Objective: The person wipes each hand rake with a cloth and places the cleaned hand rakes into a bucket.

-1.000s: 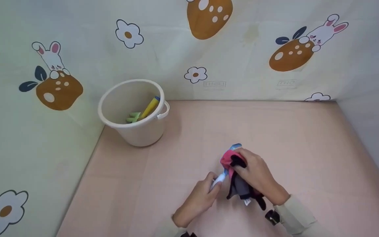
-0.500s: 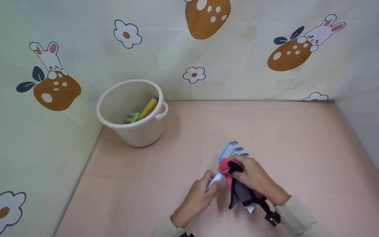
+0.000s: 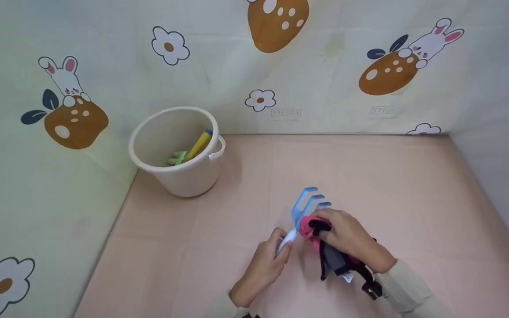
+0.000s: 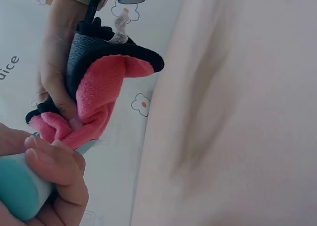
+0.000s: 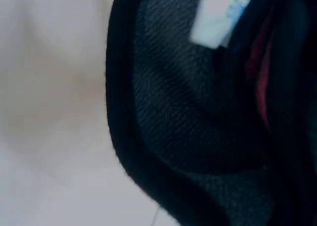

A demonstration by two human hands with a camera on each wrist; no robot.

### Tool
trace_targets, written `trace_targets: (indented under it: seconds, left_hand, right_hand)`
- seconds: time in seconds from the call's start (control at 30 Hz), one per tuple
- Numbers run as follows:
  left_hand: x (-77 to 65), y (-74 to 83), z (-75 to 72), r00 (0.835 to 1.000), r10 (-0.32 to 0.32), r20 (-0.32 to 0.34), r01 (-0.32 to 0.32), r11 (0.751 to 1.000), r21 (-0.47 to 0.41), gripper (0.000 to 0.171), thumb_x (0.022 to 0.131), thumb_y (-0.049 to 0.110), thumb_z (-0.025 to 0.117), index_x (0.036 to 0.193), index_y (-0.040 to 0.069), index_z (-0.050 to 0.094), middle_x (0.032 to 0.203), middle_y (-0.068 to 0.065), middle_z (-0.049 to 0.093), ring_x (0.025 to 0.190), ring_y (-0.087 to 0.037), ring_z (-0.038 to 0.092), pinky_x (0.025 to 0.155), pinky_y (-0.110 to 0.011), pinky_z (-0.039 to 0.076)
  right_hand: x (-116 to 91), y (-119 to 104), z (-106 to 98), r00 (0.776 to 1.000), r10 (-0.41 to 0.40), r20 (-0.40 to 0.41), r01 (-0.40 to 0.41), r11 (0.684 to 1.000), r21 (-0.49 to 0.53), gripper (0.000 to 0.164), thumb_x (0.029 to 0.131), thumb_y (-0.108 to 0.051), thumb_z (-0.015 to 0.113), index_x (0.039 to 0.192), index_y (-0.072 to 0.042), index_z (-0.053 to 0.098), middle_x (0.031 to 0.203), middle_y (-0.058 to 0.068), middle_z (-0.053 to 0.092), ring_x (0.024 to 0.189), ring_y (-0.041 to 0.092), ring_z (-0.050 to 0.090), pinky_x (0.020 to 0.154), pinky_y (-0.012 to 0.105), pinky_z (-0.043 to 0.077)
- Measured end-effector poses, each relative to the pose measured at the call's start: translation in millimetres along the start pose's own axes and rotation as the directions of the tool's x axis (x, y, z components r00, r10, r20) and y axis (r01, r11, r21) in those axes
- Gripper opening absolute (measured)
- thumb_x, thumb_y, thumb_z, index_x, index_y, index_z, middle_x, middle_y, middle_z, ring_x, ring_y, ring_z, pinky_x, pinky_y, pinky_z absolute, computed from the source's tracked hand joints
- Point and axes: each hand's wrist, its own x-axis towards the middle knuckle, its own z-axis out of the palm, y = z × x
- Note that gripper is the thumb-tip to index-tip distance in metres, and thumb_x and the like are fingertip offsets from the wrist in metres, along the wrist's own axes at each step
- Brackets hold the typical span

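A light-blue toy hand rake (image 3: 304,204) with three bent tines points away from me. Its pale handle (image 3: 286,241) is gripped by my left hand (image 3: 264,266); in the left wrist view the handle's teal end (image 4: 19,189) sticks out of the curled fingers. My right hand (image 3: 347,234) pinches a pink and grey cloth (image 3: 335,259) with black edging against the rake's neck. The cloth's free part hangs below the hand, with a white tag (image 3: 347,277). Grey fabric (image 5: 173,87) fills much of the right wrist view, where no fingers can be made out.
A cream bucket (image 3: 188,181) stands at the back left, holding a yellow-handled tool (image 3: 199,145) and a green piece (image 3: 176,157). A pink-beige surface (image 3: 369,176) lies under the hands. Printed walls (image 3: 219,66) border its back and sides.
The cloth and right hand have slid down from the tines toward the rake's neck, then a little right. The tines, mostly covered before, now show. The left hand has kept its grip.
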Motion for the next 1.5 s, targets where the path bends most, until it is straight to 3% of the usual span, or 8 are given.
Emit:
trace_targets:
  seconds: [0.23,0.37,0.6,0.8,1.0,1.27,1.5]
  left_hand:
    - [0.5,0.6,-1.0,0.999,-0.041,0.032,0.043,0.998,-0.048,0.011,0.100,0.019,0.043,0.100,0.009,0.045,0.065,0.007,0.045,0.048,0.000,0.040,0.042,-0.012,0.032]
    - [-0.6,0.9,-2.1,0.997,-0.066,0.051,0.069,0.995,-0.068,0.012,0.100,0.020,0.042,0.102,0.009,0.045,0.064,0.007,0.044,0.046,-0.001,0.040,0.041,-0.012,0.032]
    - [-2.7,1.6,-1.8,0.997,-0.054,0.059,0.059,0.995,-0.074,0.014,0.100,0.018,0.041,0.103,0.005,0.045,0.061,0.007,0.044,0.042,0.000,0.039,0.039,-0.011,0.031]
    - [-3.6,3.0,-0.5,0.995,-0.081,0.065,0.087,0.991,-0.103,0.015,0.100,0.018,0.041,0.103,0.004,0.045,0.059,0.006,0.044,0.042,-0.001,0.039,0.037,-0.012,0.031]
    - [-2.4,5.2,1.7,0.992,-0.110,0.069,0.117,0.986,-0.115,0.013,0.100,0.019,0.041,0.104,0.007,0.045,0.061,0.004,0.046,0.042,-0.003,0.040,0.037,-0.013,0.032]
    - [-2.1,6.8,5.2,0.984,-0.149,0.097,0.160,0.979,-0.126,0.017,0.101,0.021,0.038,0.107,0.006,0.043,0.062,0.005,0.044,0.042,-0.004,0.038,0.036,-0.015,0.030]
    - [-2.2,5.1,-0.5,0.981,-0.174,0.087,0.184,0.974,-0.129,0.020,0.101,0.023,0.037,0.107,0.005,0.042,0.064,0.005,0.044,0.044,-0.005,0.038,0.037,-0.014,0.030]
  right_hand:
    - [-1.8,4.8,4.1,0.996,0.052,-0.076,-0.051,0.998,0.024,0.023,0.074,0.001,0.066,0.093,-0.012,0.063,0.087,0.001,0.064,0.075,0.015,0.054,0.072,0.036,0.049]
    - [0.2,8.2,5.7,0.988,0.101,-0.119,-0.098,0.995,0.027,0.028,0.074,0.002,0.067,0.099,-0.009,0.065,0.094,0.006,0.067,0.081,0.018,0.059,0.077,0.041,0.051]
    - [3.7,12.9,8.2,0.965,0.172,-0.198,-0.174,0.985,0.006,0.030,0.074,0.001,0.067,0.103,-0.006,0.065,0.094,0.012,0.067,0.077,0.024,0.060,0.073,0.045,0.052]
    - [5.3,15.5,13.4,0.950,0.118,-0.290,-0.156,0.981,-0.112,0.023,0.073,-0.002,0.070,0.092,-0.007,0.058,0.079,0.008,0.063,0.063,0.021,0.054,0.057,0.038,0.048]
    - [3.9,17.6,21.3,0.940,0.049,-0.336,-0.140,0.958,-0.250,0.029,0.076,-0.011,0.075,0.094,-0.007,0.052,0.072,0.010,0.057,0.053,0.020,0.051,0.050,0.036,0.048]
    - [3.7,17.7,28.4,0.932,0.054,-0.359,-0.173,0.935,-0.309,0.035,0.076,-0.018,0.076,0.097,-0.007,0.050,0.073,0.012,0.059,0.051,0.023,0.054,0.052,0.038,0.052]
    - [4.6,24.0,21.4,0.905,-0.008,-0.426,-0.140,0.939,-0.315,0.034,0.077,-0.017,0.075,0.095,-0.004,0.049,0.069,0.012,0.055,0.048,0.022,0.052,0.048,0.037,0.049]
